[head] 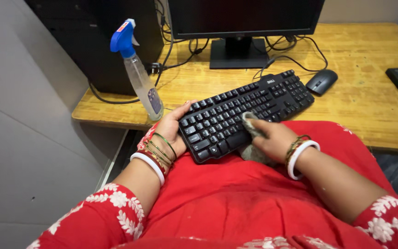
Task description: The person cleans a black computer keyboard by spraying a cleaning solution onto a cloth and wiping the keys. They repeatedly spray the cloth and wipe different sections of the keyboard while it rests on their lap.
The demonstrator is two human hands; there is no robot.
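Now keyboard [245,110] under right hand [275,138]

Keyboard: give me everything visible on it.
The keyboard is black, plastic-looking, full-size with number pad, and a cable leaves its far edge. It lies diagonally, far end on the wooden desk, near end over the person's red-clad lap. The left hand grips its near-left corner; the right hand presses a grey cloth onto the keys.
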